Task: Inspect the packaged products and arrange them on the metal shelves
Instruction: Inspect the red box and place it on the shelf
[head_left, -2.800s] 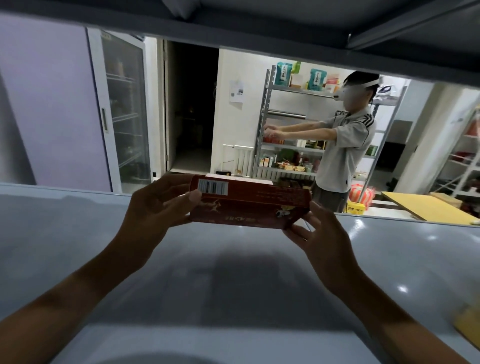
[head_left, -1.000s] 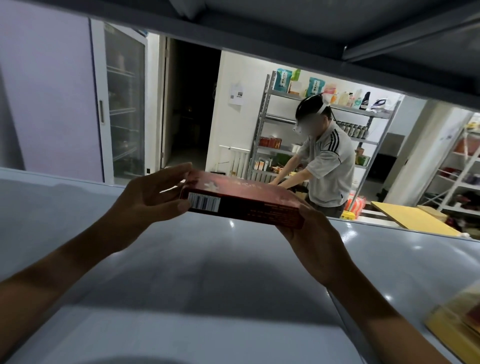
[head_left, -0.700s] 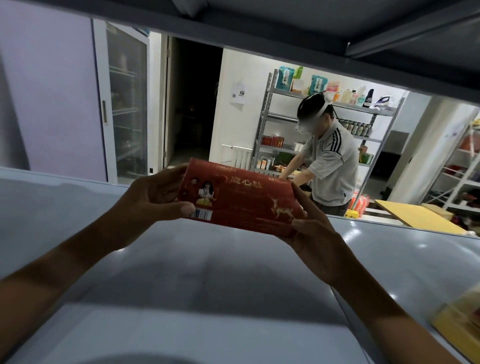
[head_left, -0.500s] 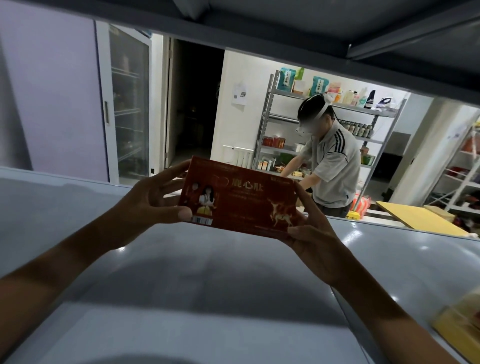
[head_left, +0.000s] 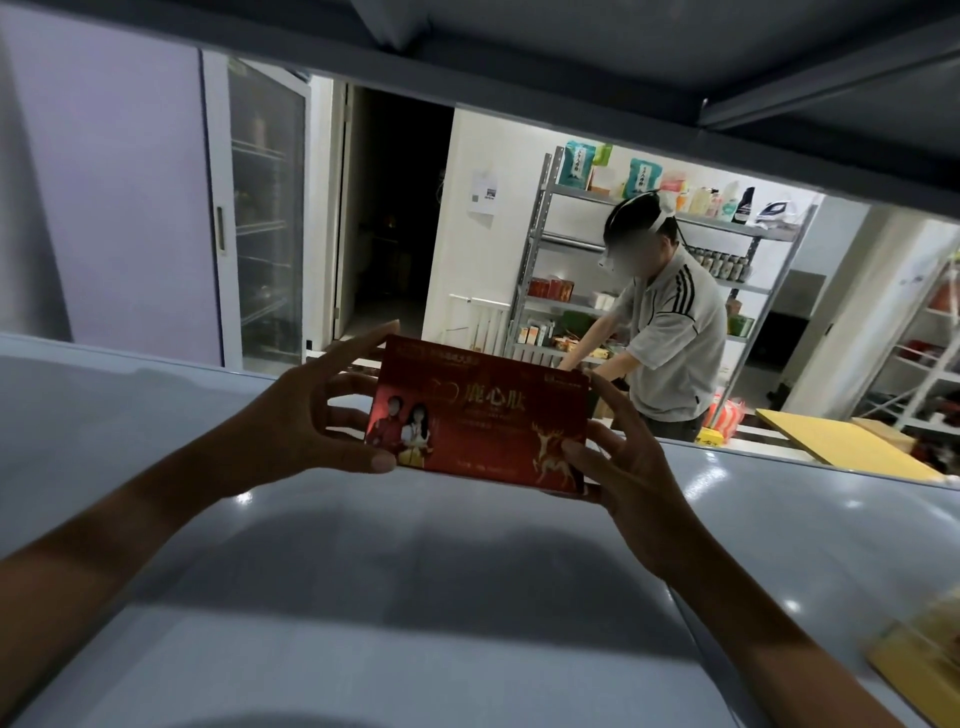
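- Head view: red box (head_left: 480, 413) held upright above grey metal shelf (head_left: 363, 597), printed face toward camera.
- Left hand (head_left: 311, 421) pinching left end, thumb under; right hand (head_left: 618, 457) gripping right end.
- Far right: person (head_left: 670, 332) bent at stocked rack (head_left: 540, 249).

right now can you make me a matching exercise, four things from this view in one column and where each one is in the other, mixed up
Things
1. red box
2. yellow board
3. clothes iron
4. glass-door cabinet

Places
A. top of the far metal rack
B. held between left hand and right hand
C. left, beside the dark doorway
D. right, behind the near shelf's far edge

Pairs: 1-B, 2-D, 3-A, 4-C
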